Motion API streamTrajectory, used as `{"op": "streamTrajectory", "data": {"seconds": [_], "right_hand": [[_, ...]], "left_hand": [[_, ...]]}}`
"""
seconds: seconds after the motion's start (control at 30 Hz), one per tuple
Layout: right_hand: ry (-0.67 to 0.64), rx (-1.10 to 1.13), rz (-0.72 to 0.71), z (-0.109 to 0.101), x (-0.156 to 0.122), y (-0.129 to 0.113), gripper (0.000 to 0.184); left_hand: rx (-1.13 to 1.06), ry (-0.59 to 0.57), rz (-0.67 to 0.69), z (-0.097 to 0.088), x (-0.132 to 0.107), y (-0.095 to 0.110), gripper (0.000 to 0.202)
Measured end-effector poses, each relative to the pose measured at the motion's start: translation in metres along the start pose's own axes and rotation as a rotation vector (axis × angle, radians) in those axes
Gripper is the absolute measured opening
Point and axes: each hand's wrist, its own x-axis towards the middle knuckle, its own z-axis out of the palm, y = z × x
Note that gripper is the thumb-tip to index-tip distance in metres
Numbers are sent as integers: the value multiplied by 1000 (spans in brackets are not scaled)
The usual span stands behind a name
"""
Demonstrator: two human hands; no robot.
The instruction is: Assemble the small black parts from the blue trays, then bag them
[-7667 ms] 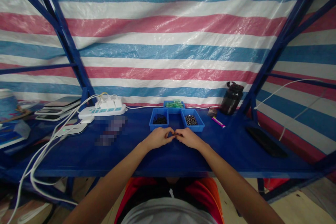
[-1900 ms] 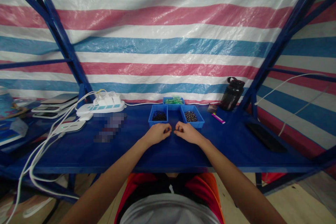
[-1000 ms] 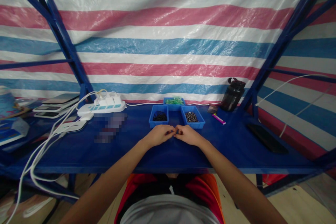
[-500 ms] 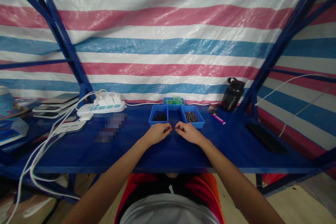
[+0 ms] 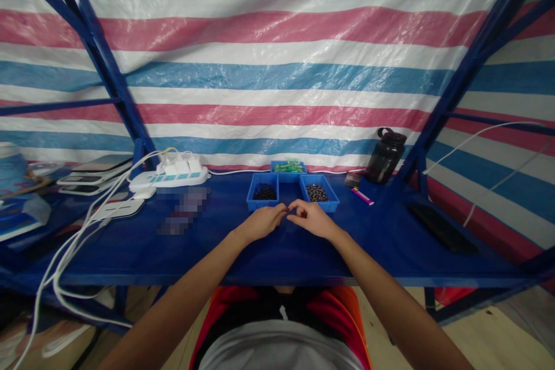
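Observation:
My left hand (image 5: 262, 223) and my right hand (image 5: 313, 218) meet at the fingertips over the blue table, just in front of the small blue bins. Both are closed in a pinch; whatever lies between the fingers is too small to make out. Beyond my left hand is a blue bin (image 5: 250, 195) of thin black pieces. A second blue bin (image 5: 333, 198), behind my right hand, contains small dark and silvery metal parts. Farther back, between these two, sits a blue bin (image 5: 274, 172) with green pieces in clear wrapping.
A dark bottle (image 5: 385, 157) and a purple packet (image 5: 362, 196) are at the right, with a black flat object (image 5: 442, 228) nearer the edge. On the left stand a white power strip (image 5: 182, 177), trailing white cables (image 5: 73, 243) and stacked devices (image 5: 97, 173). Blue frame posts flank the table.
My hands have come together: the fingertips, a little apart before, now touch. My right fingers have curled into a rounder pinch. The bins have not moved on the table.

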Motion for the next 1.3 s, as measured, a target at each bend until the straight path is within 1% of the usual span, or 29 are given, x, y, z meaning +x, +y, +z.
{"op": "streamTrajectory", "data": {"seconds": [0.17, 0.3, 0.37, 0.43, 0.53, 0.63, 0.7, 0.8, 0.97, 1.13, 1.2, 1.3], "right_hand": [[40, -64, -17, -3, 0, -3, 21], [81, -120, 6, -4, 1, 1, 18], [75, -139, 10, -4, 1, 3, 16], [33, -146, 9, -3, 1, 4, 14], [-33, -142, -2, 0, 0, 5, 10], [-56, -121, -4, 2, 0, 5, 8], [-66, -95, -1, 3, 1, 5, 9], [-54, -65, -13, 3, 2, 5, 13], [-20, -40, 16, 0, 2, 4, 20], [9, -43, -9, 2, 3, 9, 20], [12, -45, -11, 3, 4, 10, 20], [-11, -48, -12, 3, 3, 9, 19]], "left_hand": [[3, 14, -8, 0, -1, 2, 21], [35, 90, -31, -1, 0, 3, 20], [35, 125, -31, -1, 1, 3, 18], [13, 141, -19, -1, 1, 5, 17], [-45, 111, 11, -3, 0, 8, 19], [-96, 60, 37, -6, -2, 12, 20], [-126, 49, 62, -6, -2, 14, 21], [-177, 82, 77, -6, -1, 13, 22], [-208, 174, -46, -2, 3, 4, 25], [-139, 226, -94, 0, 5, -3, 20], [-135, 218, -79, 0, 5, -3, 17], [-150, 168, 4, -1, 4, 0, 15]]}}
